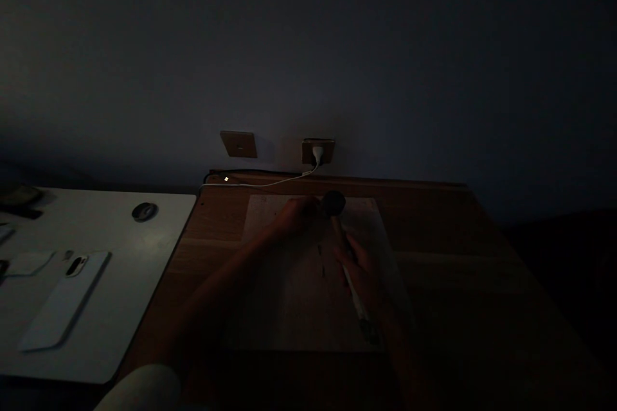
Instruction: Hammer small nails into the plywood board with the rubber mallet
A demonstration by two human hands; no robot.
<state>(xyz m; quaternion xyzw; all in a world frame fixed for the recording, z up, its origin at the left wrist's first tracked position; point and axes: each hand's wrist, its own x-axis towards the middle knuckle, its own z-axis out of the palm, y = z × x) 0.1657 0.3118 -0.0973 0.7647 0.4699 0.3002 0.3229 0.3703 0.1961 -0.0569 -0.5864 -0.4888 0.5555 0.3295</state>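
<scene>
My right hand (357,262) is wrapped round the handle of a mallet (333,204), whose dark round head points away from me. The handle's lower end sticks out below the fist. Beside the mallet head, to its left, my left hand (297,212) is closed near the far edge of a pale flat board (282,302). Its fingertips are dark and partly behind the head, so what they pinch cannot be made out. A small thin dark thing or mark (321,260) shows on the board between the hands.
The board lies on a wooden table (463,282) against the wall. A white plug (317,154) sits in a socket, its cable running left. On a white table (144,270) at left are a phone (67,302) and a dark round object (144,211). Light is very dim.
</scene>
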